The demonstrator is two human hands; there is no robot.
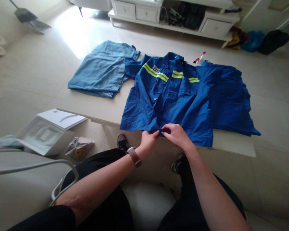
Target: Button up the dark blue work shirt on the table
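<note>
A bright blue work shirt [173, 99] with yellow reflective stripes lies flat on a low beige table [98, 107], collar away from me. My left hand [148, 141] and my right hand [175, 134] meet at the shirt's bottom hem near the front placket, both pinching the fabric at the table's near edge. A watch sits on my left wrist. More blue cloth [230, 99] spreads to the right of the shirt.
A lighter blue folded garment [102, 69] lies at the table's far left. A white box [47, 130] and a small bag [78, 147] sit on the floor left. A white cabinet [173, 14] stands behind, with bags at far right.
</note>
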